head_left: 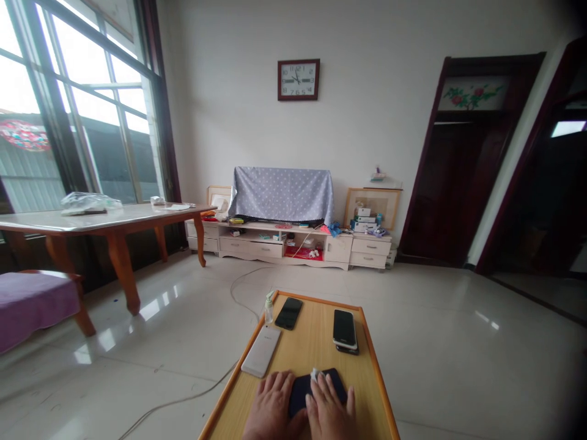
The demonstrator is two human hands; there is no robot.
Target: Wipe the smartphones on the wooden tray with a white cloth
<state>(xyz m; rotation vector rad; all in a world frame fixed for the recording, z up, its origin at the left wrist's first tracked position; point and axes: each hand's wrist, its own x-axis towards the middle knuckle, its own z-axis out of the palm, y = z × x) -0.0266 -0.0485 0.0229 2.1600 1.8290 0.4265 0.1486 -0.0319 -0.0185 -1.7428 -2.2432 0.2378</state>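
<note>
Both hands rest on a small wooden table [367, 360] at the bottom of the view. My left hand [271, 406] lies flat with fingers stretched out, its edge on a dark phone [300, 391]. My right hand [329, 406] lies on the same dark phone, fingers extended over a small white wad [314, 373] at its fingertips. A white phone [261, 350] lies face down to the left. A black phone [288, 312] lies further back, and a stacked pair of phones [345, 330] lies to the right. A small spray bottle [268, 307] stands at the table's far left corner.
A long wooden table [110, 223] and a purple-cushioned seat [36, 299] stand at the left by the window. A low white cabinet [293, 244] with a cloth-covered television lines the far wall. A cable [238, 287] trails over the shiny tile floor. Dark doorways open at the right.
</note>
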